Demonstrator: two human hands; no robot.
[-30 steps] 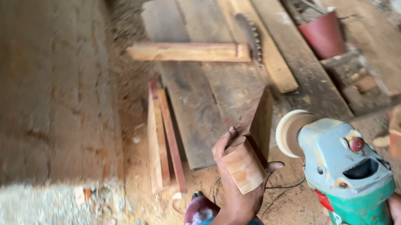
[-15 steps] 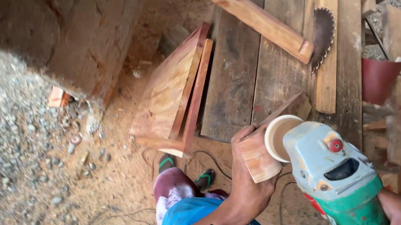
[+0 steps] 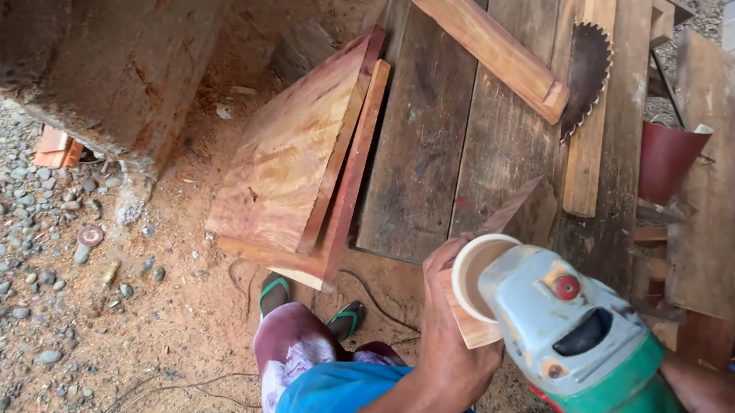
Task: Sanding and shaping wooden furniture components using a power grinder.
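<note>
Workpiece: small reddish-brown wooden block (image 3: 485, 262), tapered and flat-faced, held up in front of the body, over the near edge of the plank table.
Left hand: left hand (image 3: 452, 344) wrapped closed around the lower end of the block, thumb side up, fingers hidden behind the wood; the grip looks full and firm.
Right hand: only a forearm and wrist (image 3: 711, 384) show at the bottom edge behind the tool; the hand itself is hidden, so I cannot tell how it grips.
Tool: grey and green handheld angle grinder with a pale round sanding disc (image 3: 576, 335); the disc lies against the near face of the block.
Handling: the block looks like solid hardwood, stiff, light enough for one hand, dusty and perhaps a little slick; best held low, well clear of the disc, as it is now.
Direction: its long axis runs from the palm up and away to the right, the thin end pointing toward the table.
Table: weathered grey plank tabletop (image 3: 433, 134), with a long reddish timber batten (image 3: 467, 29) lying across it and a dark circular saw blade (image 3: 585, 76) standing up through it.
Beside: stack of reddish figured boards (image 3: 289, 165) leaning at the table's left edge.
Right: dark red plastic bucket (image 3: 666, 158) tilted by the table's right side.
Ground: sawdust and grey gravel (image 3: 1, 230), a thin cable trailing across; a foot in a green sandal (image 3: 273, 291) below.
</note>
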